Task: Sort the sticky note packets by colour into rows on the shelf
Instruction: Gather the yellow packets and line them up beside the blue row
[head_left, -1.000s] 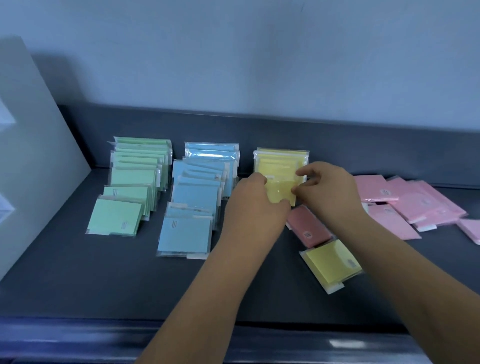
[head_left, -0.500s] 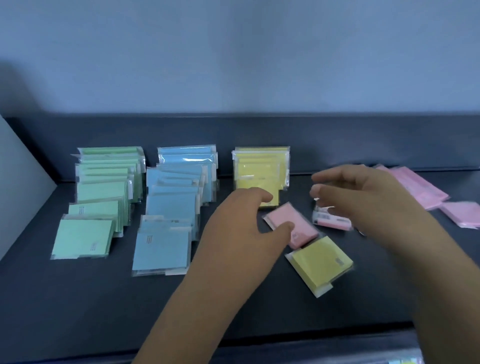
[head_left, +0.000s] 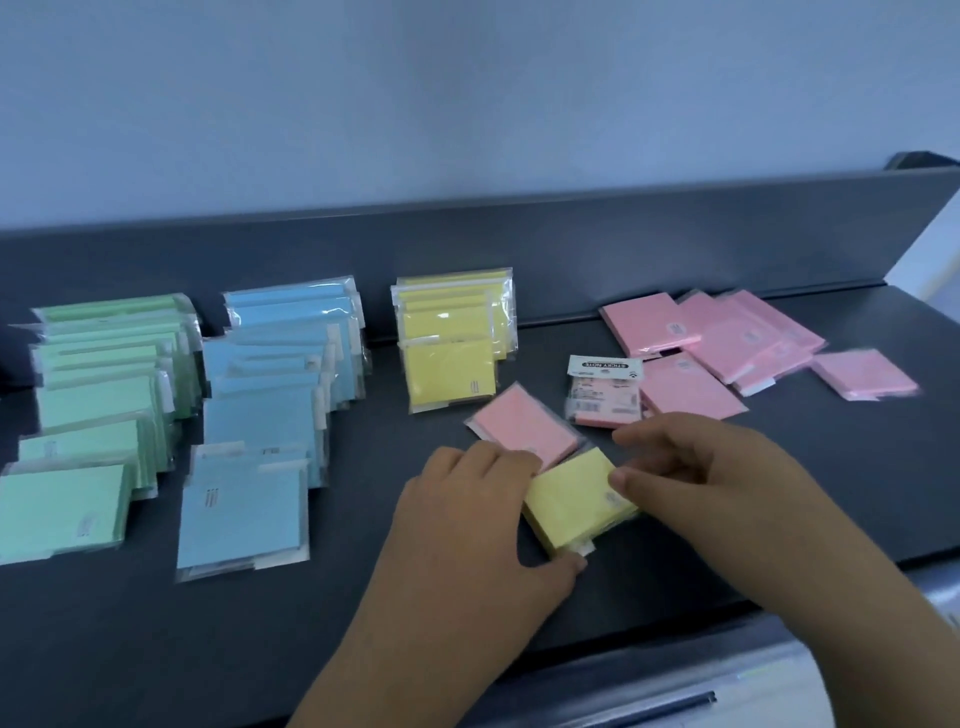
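Held loose yellow packet, lower centre, in grip of left hand and right hand, probably bound for yellow row.

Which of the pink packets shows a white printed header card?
The pink packet just beyond the right hand, left of the pink pile. It alone shows a white header strip and printed label; the rest show mostly plain pink faces.

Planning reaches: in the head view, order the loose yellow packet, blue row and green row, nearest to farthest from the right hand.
1. loose yellow packet, front centre, touching the right hand at its thumb.
2. blue row, left of centre.
3. green row, far left.
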